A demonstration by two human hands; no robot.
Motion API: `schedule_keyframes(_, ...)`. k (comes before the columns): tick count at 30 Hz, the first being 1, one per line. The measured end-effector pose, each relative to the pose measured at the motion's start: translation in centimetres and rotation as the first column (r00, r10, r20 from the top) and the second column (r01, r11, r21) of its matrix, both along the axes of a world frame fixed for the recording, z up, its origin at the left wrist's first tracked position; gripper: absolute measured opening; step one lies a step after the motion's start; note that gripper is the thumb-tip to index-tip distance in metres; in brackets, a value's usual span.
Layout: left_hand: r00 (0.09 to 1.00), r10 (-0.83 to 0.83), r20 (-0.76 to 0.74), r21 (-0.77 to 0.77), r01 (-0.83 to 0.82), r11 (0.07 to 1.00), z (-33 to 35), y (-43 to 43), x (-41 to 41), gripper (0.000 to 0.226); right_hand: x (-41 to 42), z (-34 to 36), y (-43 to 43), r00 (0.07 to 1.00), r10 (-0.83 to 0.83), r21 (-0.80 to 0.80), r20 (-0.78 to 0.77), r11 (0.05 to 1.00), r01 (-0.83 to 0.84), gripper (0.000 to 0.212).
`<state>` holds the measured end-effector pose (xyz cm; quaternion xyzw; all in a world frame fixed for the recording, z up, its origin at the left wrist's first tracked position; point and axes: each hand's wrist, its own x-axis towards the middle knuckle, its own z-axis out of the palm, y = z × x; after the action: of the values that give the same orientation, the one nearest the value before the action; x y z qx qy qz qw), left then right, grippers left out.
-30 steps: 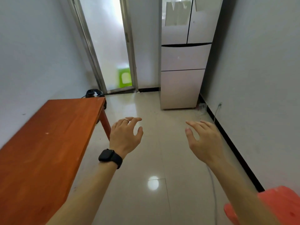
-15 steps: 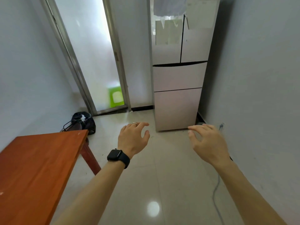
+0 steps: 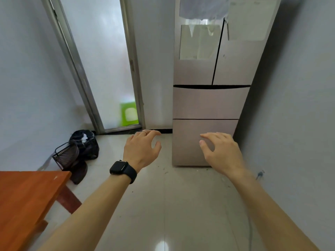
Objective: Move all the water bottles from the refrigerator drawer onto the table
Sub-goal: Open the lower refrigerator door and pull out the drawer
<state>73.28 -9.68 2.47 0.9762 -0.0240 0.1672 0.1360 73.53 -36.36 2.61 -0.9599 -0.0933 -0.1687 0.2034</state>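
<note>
- Since a second ago the view has closed in on the refrigerator, which now fills the far right. The table has slid away to the near left corner, with only one end and a leg showing.
- The black bag and the wire basket, out of sight or barely showing earlier, now stand in plain view on the floor by the left wall, just beyond the table's end.
- Both hands are still raised side by side ahead of the body, much as before.
- The left hand hangs palm down over the floor to the left of the refrigerator. Its fingers are loosely bent and spread, with nothing in them. It wears a ring, and a dark watch sits on the wrist.
- The right hand shows in front of the lower drawer. Fingers and thumb are apart and gently curved and hold nothing. I cannot tell whether it touches the drawer.
- The upper drawer and the lower one both sit closed, flush with the cabinet, so the water bottles cannot be seen.
- A frosted glass door stands on the far wall left of the refrigerator, with a green shape blurred behind it low down.
- A grey cable trails along the floor by the right wall.
</note>
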Motion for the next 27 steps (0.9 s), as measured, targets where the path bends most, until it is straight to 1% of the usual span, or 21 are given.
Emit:
schedule_keyframes(4, 0.999, -0.024, 0.03, 0.023, 0.023, 0.999, -0.7, 0.0, 9.0, 0.037, 8.8, -1.0, 0.3, 1.0, 0.003, -0.017, -0.026, 1.0, -0.003, 0.039)
schedule_keyframes(7, 0.999, -0.044, 0.023, 0.001, 0.044, 0.999, -1.4, 0.2, 16.1, 0.035, 14.9, -1.8, 0.9, 0.999, -0.007, -0.023, -0.044, 1.0, 0.006, 0.039)
schedule_keyframes(10, 0.996, -0.086, -0.001, -0.003, 0.086, 0.996, -1.3, 0.0, 23.0, 0.036, 20.9, -1.8, 1.3, 0.995, -0.028, -0.034, -0.092, 0.999, 0.025, 0.039)
schedule_keyframes(13, 0.993, -0.119, -0.025, 0.007, 0.119, 0.993, -1.1, -0.1, 29.7, 0.036, 26.6, -1.6, 1.6, 0.993, -0.051, -0.023, -0.102, 0.999, 0.048, 0.039)
schedule_keyframes(16, 0.99, -0.122, -0.066, -0.028, 0.121, 0.992, -1.2, -0.2, 35.6, 0.036, 31.4, -1.5, 1.5, 0.99, -0.065, -0.004, -0.126, 0.998, 0.065, 0.038)
schedule_keyframes(21, 0.986, -0.121, -0.113, -0.032, 0.118, 0.992, -2.1, -0.4, 44.5, 0.036, 39.9, -2.5, 1.3, 0.988, -0.062, 0.01, -0.141, 0.998, 0.064, 0.039)
schedule_keyframes(24, 0.982, -0.116, -0.152, -0.063, 0.107, 0.992, -3.0, -0.8, 50.0, 0.038, 45.6, -3.0, 1.0, 0.991, -0.046, 0.032, -0.127, 0.998, 0.051, 0.041)
schedule_keyframes(27, 0.978, -0.111, -0.175, -0.149, 0.085, 0.985, -3.7, -1.5, 55.9, 0.038, 51.5, -2.9, 0.7, 0.995, -0.029, 0.066, -0.095, 0.997, 0.035, 0.044)
